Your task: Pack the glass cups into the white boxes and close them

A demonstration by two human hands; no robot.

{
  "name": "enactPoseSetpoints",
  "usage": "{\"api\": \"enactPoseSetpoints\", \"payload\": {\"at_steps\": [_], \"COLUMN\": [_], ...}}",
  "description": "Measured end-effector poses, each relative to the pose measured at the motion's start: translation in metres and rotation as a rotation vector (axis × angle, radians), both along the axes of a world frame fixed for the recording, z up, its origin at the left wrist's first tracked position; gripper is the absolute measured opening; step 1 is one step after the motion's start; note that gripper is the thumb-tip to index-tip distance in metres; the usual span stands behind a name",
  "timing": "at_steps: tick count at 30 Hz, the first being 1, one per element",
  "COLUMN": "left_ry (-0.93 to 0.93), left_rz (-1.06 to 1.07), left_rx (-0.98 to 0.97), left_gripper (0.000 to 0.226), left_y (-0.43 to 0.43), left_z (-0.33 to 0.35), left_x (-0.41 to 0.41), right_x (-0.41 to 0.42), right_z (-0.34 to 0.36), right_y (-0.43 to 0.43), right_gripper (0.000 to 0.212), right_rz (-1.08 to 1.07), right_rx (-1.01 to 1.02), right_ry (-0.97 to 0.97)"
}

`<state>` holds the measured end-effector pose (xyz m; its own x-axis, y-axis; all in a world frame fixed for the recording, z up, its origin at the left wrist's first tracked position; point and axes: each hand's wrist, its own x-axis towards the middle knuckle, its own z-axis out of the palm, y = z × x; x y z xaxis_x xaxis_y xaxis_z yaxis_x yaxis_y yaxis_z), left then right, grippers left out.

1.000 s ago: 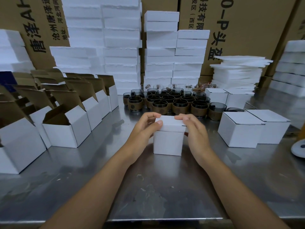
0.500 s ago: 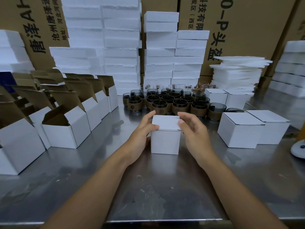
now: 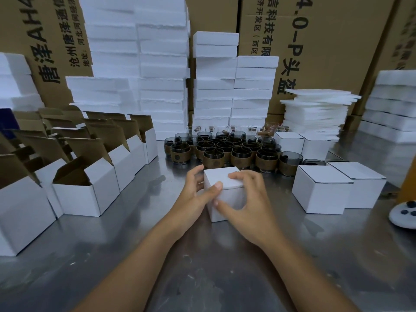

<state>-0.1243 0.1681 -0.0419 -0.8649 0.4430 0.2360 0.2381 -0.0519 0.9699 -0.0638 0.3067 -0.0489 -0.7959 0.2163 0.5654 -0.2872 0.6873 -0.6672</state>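
A closed white box (image 3: pixel 221 179) sits on the steel table (image 3: pixel 202 266) in front of me, turned corner-on. My left hand (image 3: pixel 193 194) holds its left side, thumb on the top edge and fingers behind. My right hand (image 3: pixel 247 203) grips it from the right, fingers over the lid and thumb against the front face. Behind it stand several dark glass cups (image 3: pixel 225 152) with brown sleeves. Its contents are hidden.
Several open white boxes (image 3: pixel 90 190) with raised brown flaps line the left. Two closed boxes (image 3: pixel 322 190) stand at the right, more closed boxes (image 3: pixel 290 143) behind them. White foam stacks (image 3: pixel 162 75) and cardboard cartons fill the back. A white round device (image 3: pixel 405 213) lies at the right edge.
The box has been turned corner-on and shifted slightly right. My right hand moved from the lid's edge to wrap over the top and front; my left stays on the left side.
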Motion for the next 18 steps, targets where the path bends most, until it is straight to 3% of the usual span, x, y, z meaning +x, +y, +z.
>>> {"api": "enactPoseSetpoints", "payload": {"at_steps": [3,8,14,18], "left_ry": [0.006,0.054,-0.010,-0.026], "left_rz": [0.024,0.032,0.073,0.125], "left_rx": [0.005,-0.011,0.052,0.053], "left_gripper": [0.075,0.084,0.049,0.023], "left_y": [0.002,0.004,0.008,0.013], "left_z": [-0.002,-0.001,0.004,0.003], "left_x": [-0.001,0.003,-0.002,-0.011], "right_x": [0.001,-0.002,-0.005,-0.008], "right_z": [0.002,0.010,0.034,0.079], "right_y": [-0.008,-0.016,0.010,0.054], "right_gripper": [0.065,0.060,0.059,0.059], "right_rz": [-0.111,-0.248,-0.202,-0.231], "right_rx": [0.104,0.133,-0.080,-0.127], "right_ry": [-0.041,-0.118,-0.129,-0.036]}}
